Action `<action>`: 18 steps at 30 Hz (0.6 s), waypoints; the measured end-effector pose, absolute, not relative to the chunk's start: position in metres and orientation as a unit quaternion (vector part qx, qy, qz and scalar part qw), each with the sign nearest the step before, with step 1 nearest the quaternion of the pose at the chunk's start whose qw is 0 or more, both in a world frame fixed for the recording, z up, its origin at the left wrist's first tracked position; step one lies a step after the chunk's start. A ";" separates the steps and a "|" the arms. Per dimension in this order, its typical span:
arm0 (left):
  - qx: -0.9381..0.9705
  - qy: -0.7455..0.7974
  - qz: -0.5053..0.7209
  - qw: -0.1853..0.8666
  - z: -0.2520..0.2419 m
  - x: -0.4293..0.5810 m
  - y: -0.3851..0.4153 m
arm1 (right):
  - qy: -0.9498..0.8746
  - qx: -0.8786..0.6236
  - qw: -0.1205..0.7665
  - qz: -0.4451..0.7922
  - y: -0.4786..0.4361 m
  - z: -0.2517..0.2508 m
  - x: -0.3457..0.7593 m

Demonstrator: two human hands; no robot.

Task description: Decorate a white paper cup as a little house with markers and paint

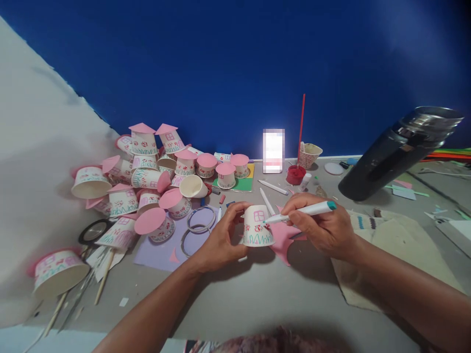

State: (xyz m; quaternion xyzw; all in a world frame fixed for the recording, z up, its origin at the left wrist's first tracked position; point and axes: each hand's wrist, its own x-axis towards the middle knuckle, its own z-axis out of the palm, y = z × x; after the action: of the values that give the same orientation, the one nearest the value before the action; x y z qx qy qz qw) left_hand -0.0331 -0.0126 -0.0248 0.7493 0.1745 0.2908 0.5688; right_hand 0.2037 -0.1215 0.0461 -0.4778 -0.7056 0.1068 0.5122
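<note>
An upside-down white paper cup (257, 226) with a pink drawn window, red flowers and green grass marks is held near the table's middle. My left hand (224, 238) wraps round its left side. In my right hand (324, 225) is a white marker (307, 212) with a green end, its tip at the cup's right side near the red flowers. Pink paper scraps (282, 240) lie behind and to the right of the cup. Two more white markers (273, 187) rest farther back on the table.
Many decorated cups with pink cone tops (149, 220) are piled at the left, beside wire rings (200, 219) on purple paper. A dark flask (390, 157) leans at the right, above a beige cloth (390, 260). A lit phone (274, 151) and red pot (295, 175) stand behind.
</note>
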 end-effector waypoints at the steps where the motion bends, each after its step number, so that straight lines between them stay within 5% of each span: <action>1: 0.742 0.174 0.296 0.576 -0.026 -0.033 -0.012 | -0.696 -0.485 0.520 0.100 -0.122 0.047 0.204; 18: 0.686 0.151 0.309 0.642 -0.026 -0.030 -0.011 | -0.727 -0.463 0.497 0.103 -0.122 0.053 0.206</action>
State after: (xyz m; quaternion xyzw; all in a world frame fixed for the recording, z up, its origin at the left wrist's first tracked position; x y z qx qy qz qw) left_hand -0.0299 -0.0106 -0.0265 0.6859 0.1506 0.3086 0.6416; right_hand 0.2058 -0.1218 0.0526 -0.4629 -0.7266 0.1034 0.4970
